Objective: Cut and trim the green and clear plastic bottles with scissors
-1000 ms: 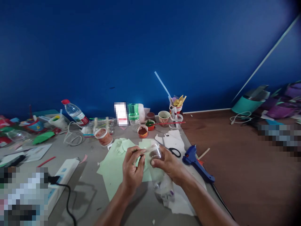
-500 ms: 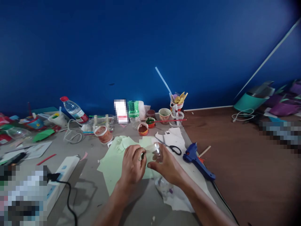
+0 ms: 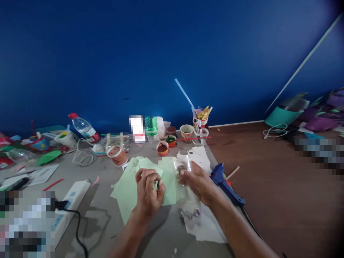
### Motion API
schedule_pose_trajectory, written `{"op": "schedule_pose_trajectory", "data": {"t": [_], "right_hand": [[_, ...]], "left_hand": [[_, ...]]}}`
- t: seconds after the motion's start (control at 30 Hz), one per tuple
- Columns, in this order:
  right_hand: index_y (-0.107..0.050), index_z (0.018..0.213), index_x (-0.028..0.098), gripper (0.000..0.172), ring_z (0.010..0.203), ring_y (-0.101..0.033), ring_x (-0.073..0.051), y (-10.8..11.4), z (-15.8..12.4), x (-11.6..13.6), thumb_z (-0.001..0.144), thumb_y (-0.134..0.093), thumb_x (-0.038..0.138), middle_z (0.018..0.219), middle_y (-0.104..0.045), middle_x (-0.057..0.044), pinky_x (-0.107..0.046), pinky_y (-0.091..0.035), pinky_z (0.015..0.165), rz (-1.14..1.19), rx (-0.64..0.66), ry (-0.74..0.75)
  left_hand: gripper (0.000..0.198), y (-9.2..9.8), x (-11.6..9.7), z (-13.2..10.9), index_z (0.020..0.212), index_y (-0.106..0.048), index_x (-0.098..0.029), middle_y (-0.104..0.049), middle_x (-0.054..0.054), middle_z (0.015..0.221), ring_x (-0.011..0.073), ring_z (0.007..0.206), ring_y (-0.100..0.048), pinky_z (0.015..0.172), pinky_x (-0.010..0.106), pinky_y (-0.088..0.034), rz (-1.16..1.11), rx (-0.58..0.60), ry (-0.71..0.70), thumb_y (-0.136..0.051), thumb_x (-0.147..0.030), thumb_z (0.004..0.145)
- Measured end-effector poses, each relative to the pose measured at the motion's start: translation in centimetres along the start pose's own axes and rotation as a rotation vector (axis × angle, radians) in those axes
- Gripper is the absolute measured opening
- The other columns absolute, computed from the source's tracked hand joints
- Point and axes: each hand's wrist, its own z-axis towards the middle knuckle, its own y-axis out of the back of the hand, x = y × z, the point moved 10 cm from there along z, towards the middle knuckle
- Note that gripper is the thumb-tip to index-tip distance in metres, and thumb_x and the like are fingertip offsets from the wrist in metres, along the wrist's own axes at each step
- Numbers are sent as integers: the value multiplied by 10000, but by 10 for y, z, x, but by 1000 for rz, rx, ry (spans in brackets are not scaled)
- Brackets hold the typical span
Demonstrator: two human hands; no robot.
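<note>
My right hand (image 3: 200, 182) is closed around a clear plastic bottle piece (image 3: 182, 163), held up over the paper. Clear plastic continues below it toward a part with small purple bits (image 3: 195, 213); I cannot tell whether the two are joined. To the left, my left hand (image 3: 150, 188) has its fingers curled in a pinch above pale green paper (image 3: 126, 190). What it pinches is hidden, and a finger carries a green smear. White paper (image 3: 209, 225) lies under my right forearm.
A blue glue gun (image 3: 227, 184) rests right of my right hand. Behind stand paint cups (image 3: 162, 148), a patterned cup (image 3: 186, 132) and a cup of utensils (image 3: 201, 116). At left are a water bottle (image 3: 86, 129) and a power strip (image 3: 71, 199) with a black cord.
My hands have moved apart. The right has carried the clear plastic piece away from the left and turned it upright. The scissors seen earlier are now hidden behind my right hand.
</note>
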Motion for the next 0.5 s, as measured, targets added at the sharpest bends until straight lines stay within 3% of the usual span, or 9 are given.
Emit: {"op": "schedule_pose_trajectory", "data": {"t": [0.13,0.23,0.37,0.5], "right_hand": [[-549,1032,198,427,774,-574,-152,-12,-2,7,671,-750,304,888,-610,-21,-289,-463,710,-39,91,35],[-529,1102,210,476,782,-570,-153,-21,-4,15,678,-734,276,880,-592,-11,-287,-463,704,-137,107,117],[-513,1122,201,529,731,-541,-143,-18,-5,17,641,-728,243,833,-569,3,-285,-458,667,-306,26,131],[-488,1174,207,586,774,-547,-153,-16,-7,14,628,-701,188,879,-577,2,-308,-465,732,-418,-30,101]], "left_hand": [[193,2,13,-4,1003,-510,-208,-570,48,868,192,883,-563,889,415,-451,-45,-62,119,-477,-84,859],[240,-2,20,-6,1086,-544,-215,-596,63,928,195,947,-583,841,366,-495,-131,-46,209,-483,-111,879],[239,2,11,-3,1019,-600,-219,-608,32,907,161,885,-598,943,393,-472,-161,-84,147,-548,-72,838],[211,4,5,0,982,-604,-217,-644,17,848,159,816,-622,981,426,-451,-76,-102,87,-574,-83,821]]}}
